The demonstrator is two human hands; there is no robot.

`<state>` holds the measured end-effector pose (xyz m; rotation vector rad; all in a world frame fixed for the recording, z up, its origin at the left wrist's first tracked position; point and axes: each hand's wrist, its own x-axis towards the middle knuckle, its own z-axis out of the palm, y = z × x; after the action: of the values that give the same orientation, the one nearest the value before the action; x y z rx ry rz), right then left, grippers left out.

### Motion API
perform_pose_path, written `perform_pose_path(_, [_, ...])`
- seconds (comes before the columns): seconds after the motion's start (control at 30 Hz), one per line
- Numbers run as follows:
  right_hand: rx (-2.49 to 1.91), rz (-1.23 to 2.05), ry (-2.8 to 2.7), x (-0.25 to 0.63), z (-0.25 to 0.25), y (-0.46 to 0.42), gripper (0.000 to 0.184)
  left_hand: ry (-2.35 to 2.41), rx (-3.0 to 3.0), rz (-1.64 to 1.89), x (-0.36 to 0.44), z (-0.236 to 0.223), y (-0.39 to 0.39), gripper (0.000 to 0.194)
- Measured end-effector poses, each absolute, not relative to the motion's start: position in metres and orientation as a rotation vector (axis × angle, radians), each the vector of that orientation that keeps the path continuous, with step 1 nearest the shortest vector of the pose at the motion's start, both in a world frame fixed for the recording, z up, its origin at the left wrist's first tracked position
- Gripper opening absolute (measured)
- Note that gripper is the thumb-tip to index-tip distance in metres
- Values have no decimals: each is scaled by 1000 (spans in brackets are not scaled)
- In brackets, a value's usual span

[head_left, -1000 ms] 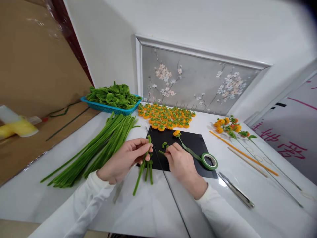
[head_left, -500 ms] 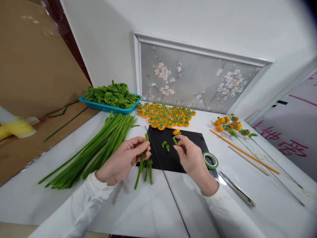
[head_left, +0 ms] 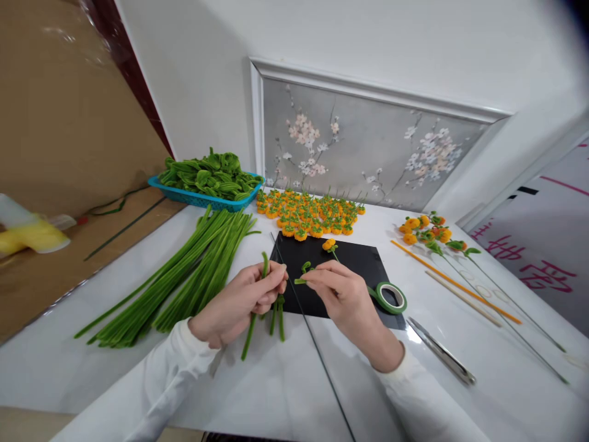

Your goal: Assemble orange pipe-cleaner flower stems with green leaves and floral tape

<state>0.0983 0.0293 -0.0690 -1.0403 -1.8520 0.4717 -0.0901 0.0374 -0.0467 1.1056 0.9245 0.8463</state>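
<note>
A big white table (head_left: 115, 362) fills the bottom of the view. A long pile of green fuzzy sticks (head_left: 184, 276) lies on it, running from near left up toward the far middle. Behind the pile sits a blue basket (head_left: 193, 197) full of green curled leaves. Next to it is a crowd of little orange flowers (head_left: 308, 218). A black mat (head_left: 350, 261) lies in the middle of the table.

The left hand (head_left: 239, 301) is closed around one green fuzzy stem (head_left: 255, 307), pinching it between thumb and fingers. The stem is long and thin. It stands almost upright, leaning a bit, with its top end poking up above the fingers and its bottom end hanging down toward the person, over the table edge of the mat.

The right hand (head_left: 343, 294) is closed too. Its thumb and first finger pinch a tiny green piece (head_left: 300, 281) that points left, toward the other hand. The two hands are very near each other but not touching.

A roll of green tape (head_left: 390, 298) lies just beside the right hand. Silver scissors (head_left: 439, 351) lie further right.
</note>
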Motion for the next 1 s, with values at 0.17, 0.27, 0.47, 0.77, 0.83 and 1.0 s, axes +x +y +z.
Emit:
perform_pose_path(0.17, [-1018,200,-1859,111,-65,33,34,986,1042,894,-90,-49,41,25])
perform_pose_path(0.27, [-1082,95,-1679,124,-63,40,32,1029,1045,1002,-97,-50,45,13])
perform_pose_path(0.47, [-1055,102,-1604,132,-65,46,30,1377,1312,1054,-108,-57,56,28])
perform_pose_path(0.77, [-1010,253,-1571,124,-67,43,20,1363,1465,959,-102,-68,61,30])
perform_pose_path(0.83, [-1032,196,-1628,125,-65,42,19,1342,1479,964,-105,-69,63,36])
perform_pose_path(1.0, [-1050,7,-1725,123,-65,40,16,1370,1492,950,-105,-70,62,55])
